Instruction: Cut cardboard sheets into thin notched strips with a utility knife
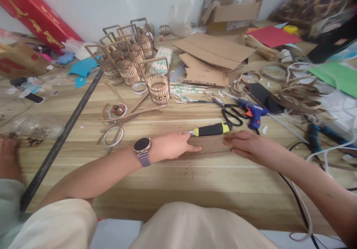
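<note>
A brown cardboard strip lies flat on the wooden table in front of me. My left hand, with a watch on its wrist, rests on the strip's left end, thumb stretched along it. At the strip's right end, the bent fingers and thumb of my right hand hold its edge; their undersides are hidden. Just beyond the strip lies a black and yellow-green utility knife, its blade end close to my left fingers. Black-handled scissors and a blue hot glue gun lie farther back.
Several small lantern-like baskets with tall handles stand at the back, one open-topped basket nearer. Cardboard sheets, tape rings and coiled brown strips surround the work. Cables hang at right. Another person's hand is at far left.
</note>
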`<state>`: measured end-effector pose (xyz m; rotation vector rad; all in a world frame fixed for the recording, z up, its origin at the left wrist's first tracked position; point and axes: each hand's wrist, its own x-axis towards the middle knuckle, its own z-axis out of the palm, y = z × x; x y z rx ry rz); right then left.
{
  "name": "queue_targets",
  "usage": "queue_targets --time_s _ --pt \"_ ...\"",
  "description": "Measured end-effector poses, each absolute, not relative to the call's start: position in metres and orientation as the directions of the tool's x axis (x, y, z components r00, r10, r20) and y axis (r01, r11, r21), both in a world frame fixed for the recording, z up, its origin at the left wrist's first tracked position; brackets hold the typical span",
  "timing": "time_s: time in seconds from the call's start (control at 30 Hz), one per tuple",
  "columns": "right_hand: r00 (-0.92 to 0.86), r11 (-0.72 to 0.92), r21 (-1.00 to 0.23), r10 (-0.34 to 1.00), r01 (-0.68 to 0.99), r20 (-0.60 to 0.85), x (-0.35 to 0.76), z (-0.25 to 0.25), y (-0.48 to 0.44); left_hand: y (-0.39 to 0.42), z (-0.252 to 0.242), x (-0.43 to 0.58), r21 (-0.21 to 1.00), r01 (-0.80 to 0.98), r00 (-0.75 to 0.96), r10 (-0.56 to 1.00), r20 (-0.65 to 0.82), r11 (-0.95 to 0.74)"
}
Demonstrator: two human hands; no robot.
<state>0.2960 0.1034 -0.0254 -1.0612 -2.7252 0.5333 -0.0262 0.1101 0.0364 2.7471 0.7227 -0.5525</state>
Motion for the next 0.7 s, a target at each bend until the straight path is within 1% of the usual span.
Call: queue_targets --time_s 0.23,0.33,0.53,0.63,0.7 --pt "-0.729 0.667 -0.369 0.683 0.647 -0.043 0.292 -0.014 0.101 0.104 0.036 -0.025 0.145 0.527 0.807 0.440 -0.393 -0.837" --pt "-0.724 0.651 -0.393 0.687 0.649 -0.058 0.291 -0.013 0.101 0.103 0.037 -0.024 0.123 0.521 0.802 0.436 -0.408 -0.844" --pt "-0.732 0.635 -0.459 0.680 0.621 -0.050 0.294 -0.012 0.104 0.102 0.036 -0.025 0.157 0.529 0.813 0.446 -0.374 -0.834" --pt "-0.746 0.639 -0.479 0.664 0.601 -0.050 0.297 -0.011 0.106 0.102 0.036 -0.025 0.140 0.535 0.803 0.449 -0.393 -0.834" --pt "-0.747 0.638 -0.484 0.663 0.598 -0.048 0.299 -0.011 0.106 0.102 0.036 -0.026 0.161 0.542 0.801 0.450 -0.394 -0.825"
